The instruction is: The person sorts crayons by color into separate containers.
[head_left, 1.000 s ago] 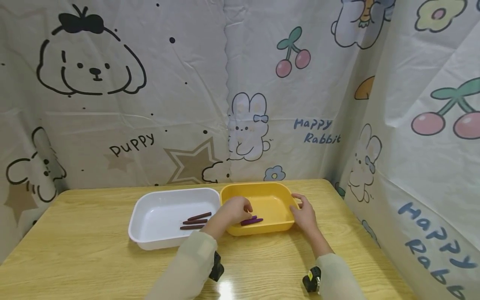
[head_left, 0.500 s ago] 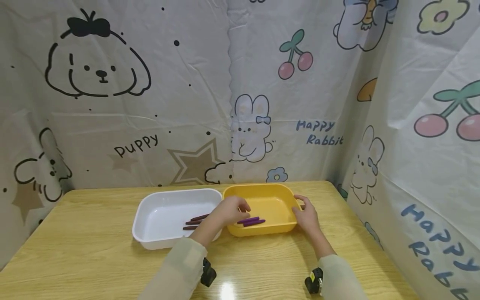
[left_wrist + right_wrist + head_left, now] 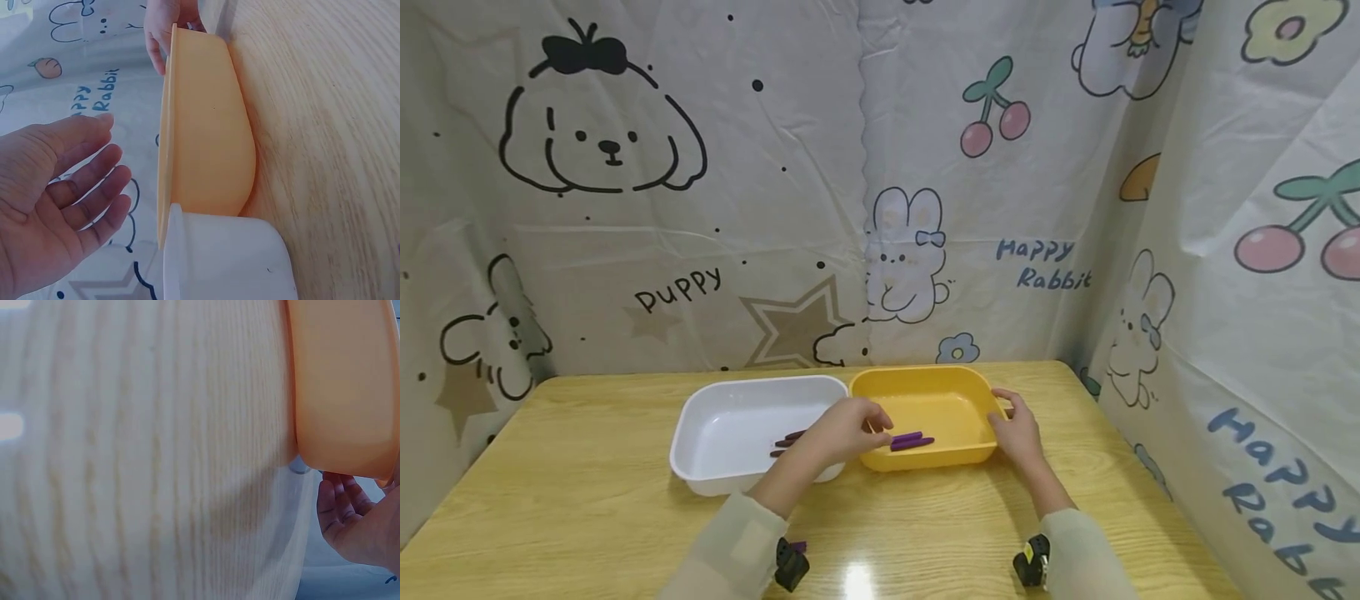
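Note:
My left hand (image 3: 852,429) hovers over the edge where the white basin (image 3: 688,417) meets the yellow basin (image 3: 868,373). In the left wrist view its fingers are loosely bent and hold nothing. Beneath the fingertips, two slim purple crayon-like sticks (image 3: 912,444) lie in the yellow basin's near left part. Dark brown sticks (image 3: 786,443) of similar shape rest inside the white basin, partly hidden by my left forearm. At the yellow basin's right end, my right hand (image 3: 1018,429) grips the rim, with its thumb at the inner side and its fingers outside.
Both basins stand side by side on a wooden table (image 3: 940,533). A printed cloth (image 3: 775,208) hangs behind and along the right. A small purple piece (image 3: 800,547) shows beside the left wrist camera (image 3: 791,567); what it belongs to cannot be told.
My left hand has drawn back leftward from above the purple sticks, showing more of them and covering more of the brown ones. My right hand keeps its hold on the yellow basin.

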Demonstrator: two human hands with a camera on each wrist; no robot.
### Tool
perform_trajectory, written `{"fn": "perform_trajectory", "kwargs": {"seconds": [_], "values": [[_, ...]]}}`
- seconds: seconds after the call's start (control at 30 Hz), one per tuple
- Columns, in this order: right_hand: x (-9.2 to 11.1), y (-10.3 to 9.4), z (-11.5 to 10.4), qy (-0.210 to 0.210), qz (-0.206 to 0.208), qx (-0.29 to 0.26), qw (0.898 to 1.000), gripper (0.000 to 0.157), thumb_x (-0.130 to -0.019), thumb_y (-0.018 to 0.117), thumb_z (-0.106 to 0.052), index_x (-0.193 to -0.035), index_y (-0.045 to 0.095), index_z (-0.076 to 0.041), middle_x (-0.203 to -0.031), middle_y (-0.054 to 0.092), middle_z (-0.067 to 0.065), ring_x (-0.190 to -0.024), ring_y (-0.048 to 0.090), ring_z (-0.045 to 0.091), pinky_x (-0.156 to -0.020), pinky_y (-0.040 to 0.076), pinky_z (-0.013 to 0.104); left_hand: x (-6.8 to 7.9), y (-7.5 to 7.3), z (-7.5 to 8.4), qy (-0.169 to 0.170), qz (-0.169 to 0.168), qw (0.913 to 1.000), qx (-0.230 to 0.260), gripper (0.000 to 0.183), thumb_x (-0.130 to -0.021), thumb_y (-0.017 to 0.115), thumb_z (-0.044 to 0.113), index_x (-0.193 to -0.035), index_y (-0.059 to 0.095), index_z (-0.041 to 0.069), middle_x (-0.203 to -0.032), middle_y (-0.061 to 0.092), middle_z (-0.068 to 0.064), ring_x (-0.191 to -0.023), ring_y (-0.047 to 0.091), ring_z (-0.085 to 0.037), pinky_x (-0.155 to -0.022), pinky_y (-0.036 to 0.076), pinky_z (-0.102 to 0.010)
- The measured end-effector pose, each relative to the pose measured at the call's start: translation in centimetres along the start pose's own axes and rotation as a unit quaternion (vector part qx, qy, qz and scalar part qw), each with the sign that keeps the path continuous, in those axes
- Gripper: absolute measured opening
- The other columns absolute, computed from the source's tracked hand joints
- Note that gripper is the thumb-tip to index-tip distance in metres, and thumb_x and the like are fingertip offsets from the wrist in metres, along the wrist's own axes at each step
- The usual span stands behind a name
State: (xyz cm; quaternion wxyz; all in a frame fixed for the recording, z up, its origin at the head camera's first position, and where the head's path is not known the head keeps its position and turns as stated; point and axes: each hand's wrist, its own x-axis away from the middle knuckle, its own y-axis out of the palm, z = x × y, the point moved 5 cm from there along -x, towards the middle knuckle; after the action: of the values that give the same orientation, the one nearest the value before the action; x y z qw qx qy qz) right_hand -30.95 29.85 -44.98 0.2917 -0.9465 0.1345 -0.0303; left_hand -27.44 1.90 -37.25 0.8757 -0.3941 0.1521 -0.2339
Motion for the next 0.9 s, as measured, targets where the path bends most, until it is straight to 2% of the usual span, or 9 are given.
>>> {"fn": "perform_trajectory", "kwargs": {"seconds": [0.57, 0.77, 0.9], "values": [[-0.1, -0.1, -0.2, -0.006, -0.003, 0.002, 1.0, 0.043, -0.093, 0.051, -0.011, -0.136, 0.043, -0.012, -0.118, 0.054, 0.028, -0.096, 0.061, 0.033, -0.068, 0.054, 0.029, 4.5, -1.2, -0.6, 0.026, 0.004, 0.9995, 0.02, 0.012, -0.084, 0.07, 0.017, -0.092, 0.071, 0.008, -0.082, 0.064, 0.003, -0.076, 0.054, -0.009, -0.065, 0.045, -0.021], [-0.1, 0.0, -0.2, -0.005, -0.002, 0.002, 1.0, 0.043, -0.093, 0.051, -0.012, -0.136, 0.044, -0.012, -0.119, 0.054, 0.029, -0.097, 0.061, 0.034, -0.067, 0.054, 0.028, 6.6, -1.5, -1.6, 0.035, 0.005, 0.9993, 0.015, 0.012, -0.082, 0.07, 0.018, -0.09, 0.071, 0.009, -0.082, 0.065, 0.005, -0.076, 0.056, -0.009, -0.068, 0.048, -0.022], [-0.2, 0.1, 0.1, -0.004, 0.0, 0.003, 1.0, 0.043, -0.093, 0.051, -0.012, -0.136, 0.044, -0.012, -0.119, 0.055, 0.029, -0.096, 0.061, 0.034, -0.066, 0.053, 0.028, 8.0, -1.5, -2.7, 0.039, -0.005, 0.9988, 0.03, 0.013, -0.082, 0.071, 0.017, -0.091, 0.071, 0.008, -0.083, 0.067, 0.003, -0.076, 0.057, -0.006, -0.069, 0.049, -0.022]]}}
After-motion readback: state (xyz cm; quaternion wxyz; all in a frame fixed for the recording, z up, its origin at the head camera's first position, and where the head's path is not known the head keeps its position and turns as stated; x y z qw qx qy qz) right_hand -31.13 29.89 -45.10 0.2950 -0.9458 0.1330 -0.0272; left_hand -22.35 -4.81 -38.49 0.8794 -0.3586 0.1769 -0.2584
